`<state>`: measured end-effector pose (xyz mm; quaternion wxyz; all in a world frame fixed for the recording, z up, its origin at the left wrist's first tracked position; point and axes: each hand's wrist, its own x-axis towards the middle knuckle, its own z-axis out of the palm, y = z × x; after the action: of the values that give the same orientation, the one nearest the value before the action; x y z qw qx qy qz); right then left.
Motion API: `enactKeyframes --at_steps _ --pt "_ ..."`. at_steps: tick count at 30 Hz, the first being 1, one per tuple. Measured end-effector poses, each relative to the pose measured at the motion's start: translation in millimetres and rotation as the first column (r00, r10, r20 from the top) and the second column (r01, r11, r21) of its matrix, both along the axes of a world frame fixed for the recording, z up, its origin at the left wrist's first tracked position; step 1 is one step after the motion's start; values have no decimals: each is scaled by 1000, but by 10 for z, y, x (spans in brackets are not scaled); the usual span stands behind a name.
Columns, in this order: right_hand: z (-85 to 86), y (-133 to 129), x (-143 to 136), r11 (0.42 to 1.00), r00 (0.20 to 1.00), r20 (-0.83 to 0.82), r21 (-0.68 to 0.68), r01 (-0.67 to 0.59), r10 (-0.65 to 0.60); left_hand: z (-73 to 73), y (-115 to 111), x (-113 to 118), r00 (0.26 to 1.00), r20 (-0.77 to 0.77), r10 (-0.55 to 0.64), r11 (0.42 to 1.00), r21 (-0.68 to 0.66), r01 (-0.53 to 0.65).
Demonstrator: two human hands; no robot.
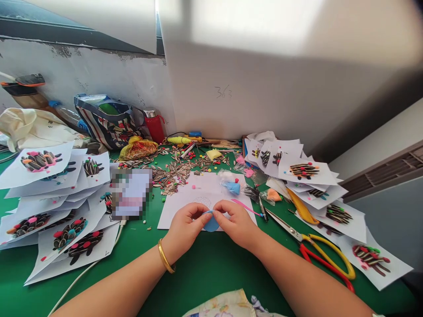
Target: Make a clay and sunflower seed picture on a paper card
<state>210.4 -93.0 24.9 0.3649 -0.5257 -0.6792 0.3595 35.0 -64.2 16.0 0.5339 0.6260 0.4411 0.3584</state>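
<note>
My left hand and my right hand meet at the middle of the table's near part. Between their thumbs and fingertips they pinch a thin, flattened piece of blue modelling clay, which hangs down below the fingers. A white sheet of paper lies just behind and under the hands, with a dotted oval drawing on it. On the sheet's far right, a clear bag holds more blue clay. A pink stick-like tool lies right of my right hand.
Sunflower seeds and small coloured balls spread behind the sheet. Papers with seed hedgehogs are stacked left, others right. Scissors, a yellow cutter and orange clay lie right. A phone with cable is left.
</note>
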Motion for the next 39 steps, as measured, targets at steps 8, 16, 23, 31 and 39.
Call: enactKeyframes --at_steps 8,16,23,31,39 --pt "-26 9 9 999 999 -28 -41 28 -29 -44 10 -14 996 85 30 999 -21 -28" --pt "-47 10 8 999 999 16 -18 31 -31 -43 -12 -23 999 12 37 996 75 -38" --pt "-56 -24 -24 999 998 54 -43 -12 14 -7 6 -26 1000 -16 -10 995 97 11" --pt "-23 -16 -8 998 1000 1 -60 -7 7 -1 20 -19 996 63 62 998 22 -64" --pt "-47 -8 14 999 999 30 -4 -35 35 8 7 -22 992 111 54 998 -31 -51"
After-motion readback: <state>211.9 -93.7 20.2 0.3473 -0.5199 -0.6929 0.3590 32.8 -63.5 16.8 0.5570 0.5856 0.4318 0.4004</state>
